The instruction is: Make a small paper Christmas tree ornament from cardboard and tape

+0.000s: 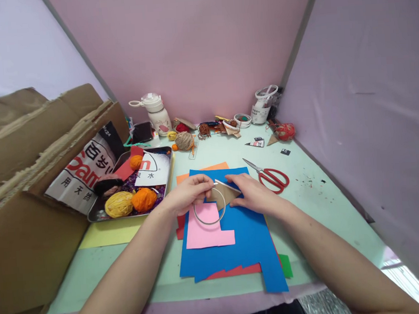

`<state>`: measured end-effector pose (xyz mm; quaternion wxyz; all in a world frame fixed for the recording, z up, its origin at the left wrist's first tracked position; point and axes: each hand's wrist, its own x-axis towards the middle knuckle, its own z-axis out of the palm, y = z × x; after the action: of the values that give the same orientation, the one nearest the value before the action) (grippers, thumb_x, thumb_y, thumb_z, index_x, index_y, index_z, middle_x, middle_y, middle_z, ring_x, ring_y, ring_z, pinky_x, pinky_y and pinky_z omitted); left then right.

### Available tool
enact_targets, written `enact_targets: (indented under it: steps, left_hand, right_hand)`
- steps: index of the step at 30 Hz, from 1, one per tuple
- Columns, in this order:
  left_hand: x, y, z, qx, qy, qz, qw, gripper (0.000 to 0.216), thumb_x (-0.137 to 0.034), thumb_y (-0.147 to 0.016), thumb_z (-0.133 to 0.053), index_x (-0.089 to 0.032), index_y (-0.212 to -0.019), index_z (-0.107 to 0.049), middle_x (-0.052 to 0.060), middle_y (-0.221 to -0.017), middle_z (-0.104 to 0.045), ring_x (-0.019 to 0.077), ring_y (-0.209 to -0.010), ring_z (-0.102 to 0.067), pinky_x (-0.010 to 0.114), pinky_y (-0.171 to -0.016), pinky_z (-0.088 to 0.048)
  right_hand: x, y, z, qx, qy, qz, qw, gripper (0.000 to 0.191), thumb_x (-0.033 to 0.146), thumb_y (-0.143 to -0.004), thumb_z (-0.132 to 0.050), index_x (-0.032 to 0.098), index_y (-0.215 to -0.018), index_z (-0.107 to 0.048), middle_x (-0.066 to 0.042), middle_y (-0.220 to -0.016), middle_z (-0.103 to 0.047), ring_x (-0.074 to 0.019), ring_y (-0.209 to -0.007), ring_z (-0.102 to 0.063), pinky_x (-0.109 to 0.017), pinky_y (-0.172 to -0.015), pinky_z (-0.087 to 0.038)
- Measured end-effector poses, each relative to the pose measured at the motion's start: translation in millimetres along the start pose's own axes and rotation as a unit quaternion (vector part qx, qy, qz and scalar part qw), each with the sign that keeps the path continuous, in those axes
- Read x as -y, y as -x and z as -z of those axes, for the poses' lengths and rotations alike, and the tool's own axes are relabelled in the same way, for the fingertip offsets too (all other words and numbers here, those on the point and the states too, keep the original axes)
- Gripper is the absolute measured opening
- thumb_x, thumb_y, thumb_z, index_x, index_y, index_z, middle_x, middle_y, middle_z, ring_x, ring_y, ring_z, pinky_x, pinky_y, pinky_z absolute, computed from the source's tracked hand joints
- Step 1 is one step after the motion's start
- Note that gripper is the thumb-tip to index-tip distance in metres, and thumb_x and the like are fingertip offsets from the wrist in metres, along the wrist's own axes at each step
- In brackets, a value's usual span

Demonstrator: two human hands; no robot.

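My left hand (194,194) is closed in a pinch on a thin ring (210,223) that looks like a narrow roll of tape. It hangs over a brown cardboard triangle (224,196) and a notched pink paper (204,234). A white strip runs along the triangle's upper edge. My right hand (251,192) grips the triangle's right corner between thumb and fingers. Beneath both hands lies a blue sheet (244,240) with cut edges, on top of red, orange and green sheets. Red-handled scissors (273,177) lie open just beyond my right hand.
A metal tray (127,215) with yarn balls and paper stands at left, beside large cardboard sheets (18,247). Along the back are a white bottle (159,120), yarn balls (184,140), a tape roll (243,120), a clear cup (261,108) and red yarn (285,131).
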<state>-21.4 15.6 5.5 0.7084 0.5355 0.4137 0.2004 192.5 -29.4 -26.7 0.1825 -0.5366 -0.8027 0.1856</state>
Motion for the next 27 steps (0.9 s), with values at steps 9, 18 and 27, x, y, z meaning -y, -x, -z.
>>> enact_targets:
  steps: [9,18,27]
  left_hand:
    - [-17,66,4,0.033,-0.277,0.026,0.960,0.020,-0.038,-0.080,-0.054,-0.018,-0.080,-0.055,-0.002,-0.071,-0.056,0.0086,-0.057,-0.045,0.020,-0.050,-0.034]
    - [43,80,-9,-0.031,-0.262,0.011,0.965,0.026,-0.042,-0.081,-0.051,-0.017,-0.085,-0.057,0.002,-0.084,-0.059,0.0152,-0.076,-0.052,0.025,-0.065,-0.040]
    - [38,41,-17,-0.024,-0.288,-0.041,0.956,0.022,-0.039,-0.081,-0.051,-0.018,-0.082,-0.057,0.001,-0.081,-0.061,0.0142,-0.071,-0.052,0.024,-0.061,-0.039]
  right_hand:
    - [0,-3,-1,-0.034,0.010,-0.098,0.995,0.038,0.034,-0.083,-0.057,0.020,-0.117,-0.049,-0.006,-0.099,-0.062,-0.0182,-0.087,-0.058,-0.026,-0.067,-0.038]
    - [17,-14,-21,-0.067,0.052,-0.153,0.985,0.056,0.051,-0.060,-0.075,0.014,-0.098,-0.058,-0.012,-0.094,-0.059,-0.0283,-0.089,-0.055,-0.034,-0.073,-0.039]
    - [-8,-13,3,-0.080,-0.179,-0.114,0.974,0.032,0.028,-0.081,-0.057,0.019,-0.112,-0.053,-0.004,-0.096,-0.066,-0.0172,-0.083,-0.061,-0.026,-0.068,-0.043]
